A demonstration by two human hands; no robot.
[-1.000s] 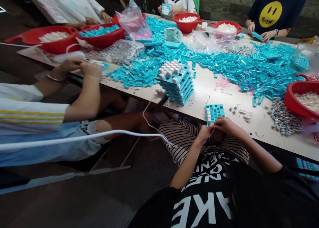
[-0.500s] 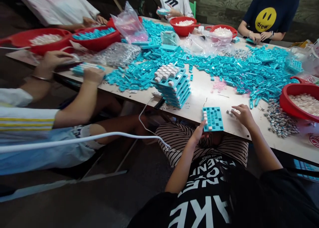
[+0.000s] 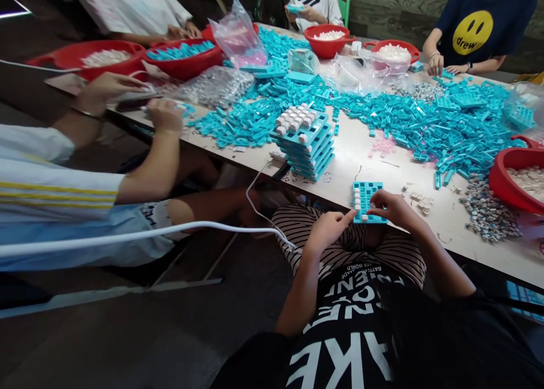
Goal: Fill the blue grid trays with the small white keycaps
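Note:
A blue slotted board lies at the table's near edge, with a column of small white blocks seated along its left side. My left hand is beside its lower left corner, index finger stretched out to the blocks there and the other fingers partly hidden. Above the board's lower half, my right hand has its thumb and fingertips pinched on a small white block, mostly covered by the fingers. Several loose whitish pieces lie on the table right of that hand.
A stack of blue boards, topped with white blocks, stands left of my board. Blue pieces heap across the table. At right are a red basin and a pile of small metallic-looking parts. A white cable crosses at left; co-workers sit around.
My right hand has moved left from the loose pieces to over the board. My left hand has shifted from gripping the board's corner to pointing at its edge. More white blocks show in the left column.

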